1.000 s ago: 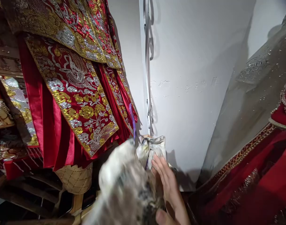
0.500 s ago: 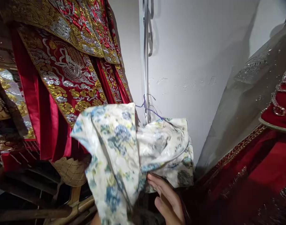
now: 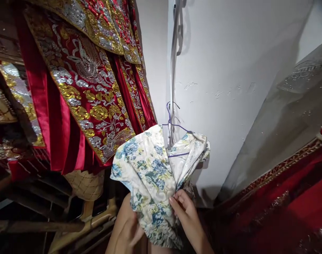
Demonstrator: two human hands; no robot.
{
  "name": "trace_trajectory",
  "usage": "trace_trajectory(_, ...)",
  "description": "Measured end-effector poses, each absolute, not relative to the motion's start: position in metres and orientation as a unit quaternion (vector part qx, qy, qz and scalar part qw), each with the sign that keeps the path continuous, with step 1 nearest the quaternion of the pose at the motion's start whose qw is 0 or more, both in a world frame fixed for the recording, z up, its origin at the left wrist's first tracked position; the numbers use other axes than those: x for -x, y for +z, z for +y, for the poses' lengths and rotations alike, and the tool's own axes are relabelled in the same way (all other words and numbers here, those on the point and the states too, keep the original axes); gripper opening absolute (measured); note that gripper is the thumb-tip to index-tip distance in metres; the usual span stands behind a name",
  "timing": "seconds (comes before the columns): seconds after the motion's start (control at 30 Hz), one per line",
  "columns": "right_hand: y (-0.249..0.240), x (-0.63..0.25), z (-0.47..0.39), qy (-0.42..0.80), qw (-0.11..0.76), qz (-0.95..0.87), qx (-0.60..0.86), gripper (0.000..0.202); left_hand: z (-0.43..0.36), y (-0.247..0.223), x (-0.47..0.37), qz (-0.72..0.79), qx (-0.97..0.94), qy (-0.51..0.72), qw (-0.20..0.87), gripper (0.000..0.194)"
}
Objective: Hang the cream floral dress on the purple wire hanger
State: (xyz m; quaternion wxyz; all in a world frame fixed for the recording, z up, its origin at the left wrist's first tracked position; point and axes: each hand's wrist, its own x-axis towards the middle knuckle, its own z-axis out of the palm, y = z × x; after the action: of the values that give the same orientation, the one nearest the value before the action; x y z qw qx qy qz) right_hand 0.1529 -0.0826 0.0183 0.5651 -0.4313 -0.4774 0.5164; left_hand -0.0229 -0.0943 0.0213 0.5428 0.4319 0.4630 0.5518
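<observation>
A short-sleeved floral blouse (image 3: pixel 153 169), white with blue, green and yellow flowers, hangs on a purple wire hanger (image 3: pixel 180 127). The hanger is hooked at the metal wall strip. At the lower left edge of the blouse, my left hand (image 3: pixel 130 225) is closed on the cloth, its fingertips partly hidden behind it. My right hand (image 3: pixel 186 211) pinches the front edge at the bottom of the V-neckline between thumb and fingers.
Red costumes with gold and silver embroidery (image 3: pixel 92 91) hang to the left. Below them are a woven basket (image 3: pixel 85 185) and a wooden frame (image 3: pixel 84 229). A vertical metal strip (image 3: pixel 173 63) runs down the white wall. Sheer fabric (image 3: pixel 277 116) and a red garment (image 3: pixel 295 197) occupy the right.
The blouse front, earlier swung open and blurred, now hangs flatter with a V-neckline. My right hand went from spread fingers to pinching the edge. My left hand has come into clear view.
</observation>
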Motion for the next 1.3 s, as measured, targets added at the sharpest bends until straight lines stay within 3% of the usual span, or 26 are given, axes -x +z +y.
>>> trace_trajectory(0.13, 0.016, -0.144, -0.083, 0.541, 0.520, -0.504, 0.428, 0.045, -0.090, 0.023, 0.013, 0.495, -0.363, 0.568, 0.549, 0.064)
trace_trajectory(0.33, 0.028, -0.133, -0.076, 0.533, 0.544, -0.494, 0.419, 0.049, -0.081, 0.002, 0.012, 0.458, -0.265, 0.581, 0.618, 0.053)
trace_trajectory(0.47, 0.030, -0.130, -0.075, 0.563, 0.567, -0.448, 0.400, 0.051, -0.073, -0.004, 0.021, 0.528, -0.308, 0.648, 0.454, 0.046)
trace_trajectory(0.57, 0.028, -0.133, -0.078, 0.551, 0.582, -0.425, 0.421, 0.050, -0.069, -0.004, 0.021, 0.564, -0.309, 0.698, 0.314, 0.053)
trace_trajectory(0.67, 0.028, -0.134, -0.080, 0.548, 0.567, -0.447, 0.422, 0.050, -0.072, -0.002, 0.010, 0.564, -0.363, 0.703, 0.237, 0.052)
trace_trajectory(0.8, 0.034, -0.130, -0.081, 0.553, 0.520, -0.508, 0.407, 0.047, -0.082, 0.000, -0.014, 0.510, -0.509, 0.606, 0.338, 0.029)
trace_trajectory(0.9, 0.034, -0.129, -0.083, 0.563, 0.496, -0.525, 0.402, 0.047, -0.086, 0.001, -0.030, 0.481, -0.516, 0.590, 0.393, 0.018)
trace_trajectory(1.13, 0.034, -0.139, -0.078, 0.609, 0.463, -0.493, 0.414, 0.050, -0.084, 0.000, -0.039, 0.473, -0.535, 0.596, 0.368, 0.020)
trace_trajectory(1.3, 0.095, -0.144, -0.033, 0.574, 0.495, -0.524, 0.389, 0.039, -0.080, -0.007, -0.034, 0.477, -0.592, 0.565, 0.320, 0.019)
